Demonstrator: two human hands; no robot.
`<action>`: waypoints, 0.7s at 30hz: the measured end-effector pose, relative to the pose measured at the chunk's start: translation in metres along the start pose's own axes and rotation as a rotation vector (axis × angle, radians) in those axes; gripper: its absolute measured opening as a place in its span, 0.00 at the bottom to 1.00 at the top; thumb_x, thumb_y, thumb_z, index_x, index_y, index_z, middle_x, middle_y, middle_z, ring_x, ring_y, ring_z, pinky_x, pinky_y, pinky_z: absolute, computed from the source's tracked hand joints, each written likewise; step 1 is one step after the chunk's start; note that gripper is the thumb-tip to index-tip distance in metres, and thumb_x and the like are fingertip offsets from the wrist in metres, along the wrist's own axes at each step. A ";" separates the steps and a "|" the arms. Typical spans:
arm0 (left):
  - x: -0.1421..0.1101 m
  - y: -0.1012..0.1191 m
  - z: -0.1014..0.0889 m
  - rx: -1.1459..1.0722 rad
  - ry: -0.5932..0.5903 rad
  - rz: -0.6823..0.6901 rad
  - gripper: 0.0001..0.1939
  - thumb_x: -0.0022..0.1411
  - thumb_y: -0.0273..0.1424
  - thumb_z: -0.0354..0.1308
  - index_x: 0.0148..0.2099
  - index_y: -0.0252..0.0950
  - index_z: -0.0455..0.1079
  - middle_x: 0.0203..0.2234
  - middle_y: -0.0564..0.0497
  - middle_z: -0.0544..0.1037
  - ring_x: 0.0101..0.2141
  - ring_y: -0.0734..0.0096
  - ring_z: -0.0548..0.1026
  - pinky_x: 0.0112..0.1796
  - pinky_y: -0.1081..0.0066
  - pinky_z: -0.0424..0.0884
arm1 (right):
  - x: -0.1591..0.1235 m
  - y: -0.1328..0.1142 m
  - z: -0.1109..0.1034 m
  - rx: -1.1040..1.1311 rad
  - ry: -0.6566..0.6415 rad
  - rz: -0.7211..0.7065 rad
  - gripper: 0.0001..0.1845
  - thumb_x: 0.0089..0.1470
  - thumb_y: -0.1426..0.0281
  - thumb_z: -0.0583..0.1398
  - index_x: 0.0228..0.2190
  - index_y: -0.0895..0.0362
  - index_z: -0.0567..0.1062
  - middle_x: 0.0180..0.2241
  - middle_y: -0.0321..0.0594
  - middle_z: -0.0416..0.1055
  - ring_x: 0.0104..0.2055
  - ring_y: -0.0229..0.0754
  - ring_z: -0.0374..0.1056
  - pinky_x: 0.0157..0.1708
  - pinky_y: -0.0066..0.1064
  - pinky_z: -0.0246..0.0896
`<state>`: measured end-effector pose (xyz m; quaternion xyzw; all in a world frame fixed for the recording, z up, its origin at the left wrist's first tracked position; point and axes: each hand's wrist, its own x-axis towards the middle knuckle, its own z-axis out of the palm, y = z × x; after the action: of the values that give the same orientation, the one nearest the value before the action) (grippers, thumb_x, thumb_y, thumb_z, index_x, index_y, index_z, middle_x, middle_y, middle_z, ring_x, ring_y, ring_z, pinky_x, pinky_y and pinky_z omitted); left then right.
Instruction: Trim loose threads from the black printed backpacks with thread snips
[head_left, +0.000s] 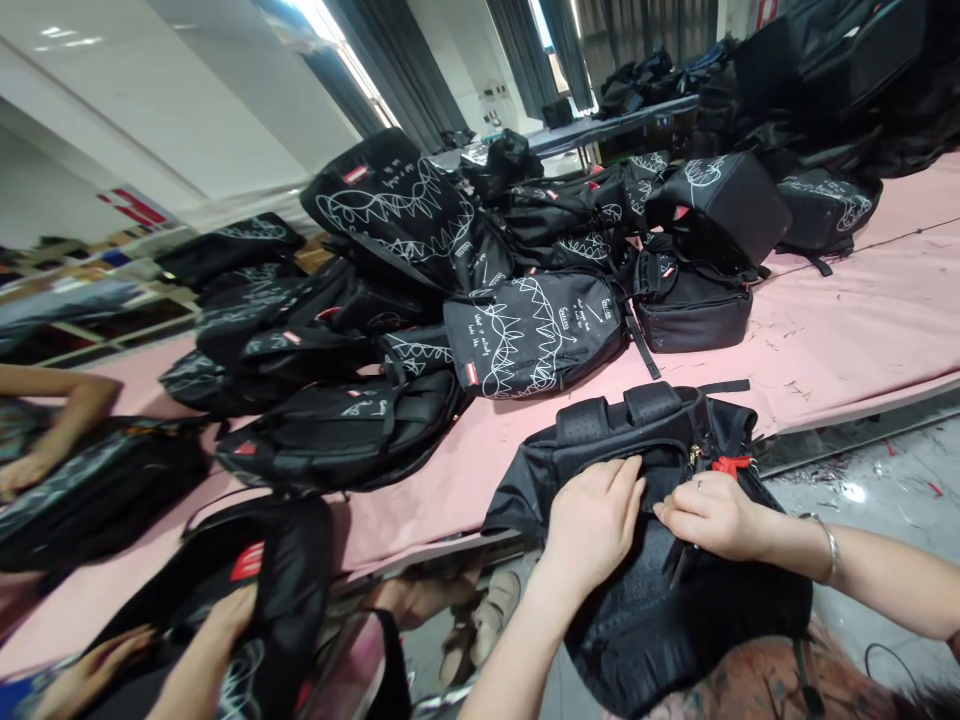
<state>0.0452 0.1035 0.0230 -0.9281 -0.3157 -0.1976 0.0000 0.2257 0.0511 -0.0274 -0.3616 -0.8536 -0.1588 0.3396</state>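
Observation:
A black backpack [697, 610] leans against the table edge in front of me, partly resting on my lap, with padded straps at its top. My left hand [600, 510] grips the edge of its open pocket, fingers close together and their tips partly hidden in the opening. Beside it, my right hand [712, 515] is closed in a pinch on the fabric of the same pocket; whether a small thing is between the fingertips cannot be seen. A gold-coloured zipper pull [695, 455] and a red ribbon [731, 466] sit just above my right hand.
A pink-covered table [847, 340] carries several black backpacks, among them one with white line drawings [536, 335]. At lower left, a co-worker's hands [217, 620] work in another backpack [296, 580]. Another person's arm [71, 400] reaches in at far left. Thread scraps lie about.

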 end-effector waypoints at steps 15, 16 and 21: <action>-0.006 -0.095 0.062 -0.469 0.281 -0.570 0.20 0.58 0.40 0.50 0.49 0.38 0.68 0.52 0.45 0.68 0.55 0.58 0.61 0.55 0.54 0.54 | -0.040 0.114 0.021 0.560 -0.082 0.878 0.16 0.49 0.79 0.52 0.37 0.59 0.75 0.38 0.43 0.72 0.42 0.42 0.67 0.44 0.35 0.60; -0.016 -0.108 0.069 -0.571 0.172 -0.698 0.21 0.55 0.45 0.52 0.45 0.38 0.70 0.49 0.45 0.71 0.54 0.56 0.63 0.55 0.54 0.55 | -0.049 0.122 0.026 0.612 -0.135 0.913 0.15 0.48 0.79 0.52 0.35 0.60 0.76 0.36 0.43 0.73 0.40 0.42 0.68 0.44 0.35 0.61; -0.059 -0.138 0.089 -0.951 0.056 -0.886 0.34 0.54 0.57 0.41 0.46 0.36 0.70 0.45 0.43 0.74 0.48 0.55 0.69 0.49 0.57 0.65 | -0.074 0.137 0.057 0.739 -0.138 1.002 0.14 0.50 0.75 0.52 0.36 0.63 0.75 0.37 0.44 0.74 0.39 0.40 0.69 0.42 0.31 0.61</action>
<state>-0.0454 0.1906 -0.0982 -0.6032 -0.5465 -0.3212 -0.4840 0.3356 0.1371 -0.1163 -0.5860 -0.5991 0.3490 0.4195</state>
